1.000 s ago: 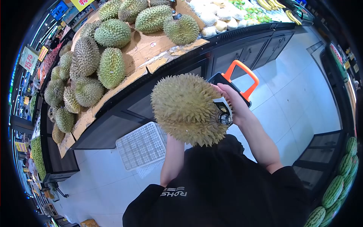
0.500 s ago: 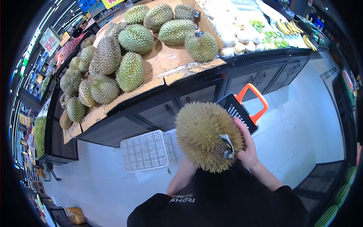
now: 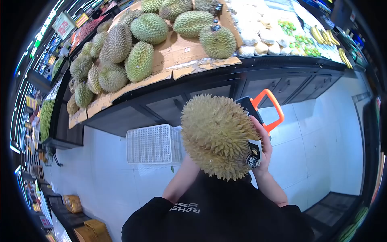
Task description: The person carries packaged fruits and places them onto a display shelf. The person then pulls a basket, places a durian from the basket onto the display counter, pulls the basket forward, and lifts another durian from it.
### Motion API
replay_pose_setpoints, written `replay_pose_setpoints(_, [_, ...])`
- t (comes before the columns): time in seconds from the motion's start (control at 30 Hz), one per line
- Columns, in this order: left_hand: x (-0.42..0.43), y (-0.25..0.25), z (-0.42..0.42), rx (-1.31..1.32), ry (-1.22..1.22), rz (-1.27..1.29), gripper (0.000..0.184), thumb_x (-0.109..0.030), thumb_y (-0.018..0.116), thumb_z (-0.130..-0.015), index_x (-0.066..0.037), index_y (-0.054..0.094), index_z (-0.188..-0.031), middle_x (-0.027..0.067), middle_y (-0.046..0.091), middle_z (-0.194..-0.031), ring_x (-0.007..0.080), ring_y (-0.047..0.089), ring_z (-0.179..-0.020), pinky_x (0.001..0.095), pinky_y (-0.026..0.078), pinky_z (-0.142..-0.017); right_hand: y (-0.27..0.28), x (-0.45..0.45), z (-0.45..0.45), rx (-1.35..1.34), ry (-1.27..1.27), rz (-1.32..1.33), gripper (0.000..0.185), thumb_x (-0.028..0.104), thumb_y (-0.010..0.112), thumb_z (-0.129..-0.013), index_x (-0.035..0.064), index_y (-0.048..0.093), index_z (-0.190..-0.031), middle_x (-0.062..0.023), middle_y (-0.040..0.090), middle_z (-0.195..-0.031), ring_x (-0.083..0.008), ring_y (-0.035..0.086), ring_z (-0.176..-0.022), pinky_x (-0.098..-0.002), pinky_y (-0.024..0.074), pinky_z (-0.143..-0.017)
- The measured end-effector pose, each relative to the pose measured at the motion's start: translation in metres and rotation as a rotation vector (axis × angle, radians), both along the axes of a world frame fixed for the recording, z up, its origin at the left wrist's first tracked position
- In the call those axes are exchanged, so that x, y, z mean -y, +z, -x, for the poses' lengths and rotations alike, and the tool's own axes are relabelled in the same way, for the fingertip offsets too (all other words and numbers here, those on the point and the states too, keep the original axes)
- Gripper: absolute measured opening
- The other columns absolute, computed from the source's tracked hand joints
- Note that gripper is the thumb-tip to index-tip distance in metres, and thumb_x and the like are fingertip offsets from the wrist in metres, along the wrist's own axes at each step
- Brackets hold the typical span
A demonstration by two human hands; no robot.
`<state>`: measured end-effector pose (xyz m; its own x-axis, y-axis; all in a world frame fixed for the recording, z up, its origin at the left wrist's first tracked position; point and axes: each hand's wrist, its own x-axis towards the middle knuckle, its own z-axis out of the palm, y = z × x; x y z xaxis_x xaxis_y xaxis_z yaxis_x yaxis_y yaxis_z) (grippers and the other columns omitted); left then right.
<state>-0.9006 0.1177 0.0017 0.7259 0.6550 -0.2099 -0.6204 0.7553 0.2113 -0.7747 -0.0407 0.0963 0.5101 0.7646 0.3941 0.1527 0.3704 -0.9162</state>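
A large spiky durian (image 3: 217, 135) is held up in front of my chest, with a black and white tag (image 3: 253, 154) by its stem at the lower right. My right hand (image 3: 264, 145) grips the durian's right side, its fingers wrapped round the edge. The durian hides my left hand; only the left forearm (image 3: 182, 177) shows, reaching under the fruit's lower left side. Behind the durian, partly covered by it, is a black basket (image 3: 246, 105) with an orange handle (image 3: 278, 109).
Several durians (image 3: 149, 28) lie on a cardboard-lined stand (image 3: 161, 76) ahead. Net-wrapped fruit (image 3: 266, 36) and bananas (image 3: 322, 35) are at the upper right. A white plastic crate (image 3: 149, 144) sits on the floor at the left. Cardboard boxes (image 3: 92, 232) are at the lower left.
Since a second ago, the durian has shifted slightly right and down in view, and its tag has turned and moved lower. The view has swung, moving the stand and crate. Both arms still reach to the durian.
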Motion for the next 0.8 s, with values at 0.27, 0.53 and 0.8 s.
replay_pose_setpoints(0.27, [-0.026,0.051,0.026,-0.063,0.133,-0.054,0.048,-0.039,0.037,-0.095,-0.006,0.048,-0.128,0.0131,0.052,-0.128,0.0324,0.052,-0.113,0.0472,0.043,-0.095,0.000,-0.052,0.005,-0.324,0.130,-0.089,0.058,0.011,0.053,-0.081,-0.0061,0.039,-0.135,-0.0166,0.041,-0.141,-0.0223,0.043,-0.128,-0.0332,0.0312,-0.107])
replay_pose_setpoints(0.53, [-0.102,0.071,0.044,-0.056,0.137,-0.050,0.047,-0.038,0.037,-0.095,-0.006,0.048,-0.128,0.0131,0.052,-0.127,0.0325,0.052,-0.112,0.0473,0.043,-0.095,-0.006,-0.124,0.031,-0.372,0.087,-0.251,0.055,0.025,0.046,-0.093,-0.0078,0.036,-0.135,-0.0185,0.039,-0.141,-0.0258,0.040,-0.129,-0.0377,0.0308,-0.108])
replay_pose_setpoints(0.8, [-0.261,0.063,0.052,0.011,-0.007,-0.052,0.051,-0.038,0.030,-0.095,-0.005,0.047,-0.129,0.0144,0.052,-0.127,0.0315,0.052,-0.114,0.0465,0.042,-0.097,-0.013,-0.254,0.066,-0.503,0.046,-0.317,0.074,0.047,0.043,-0.092,-0.0001,0.020,-0.144,-0.0155,0.032,-0.145,-0.0270,0.036,-0.132,-0.0412,0.0294,-0.109])
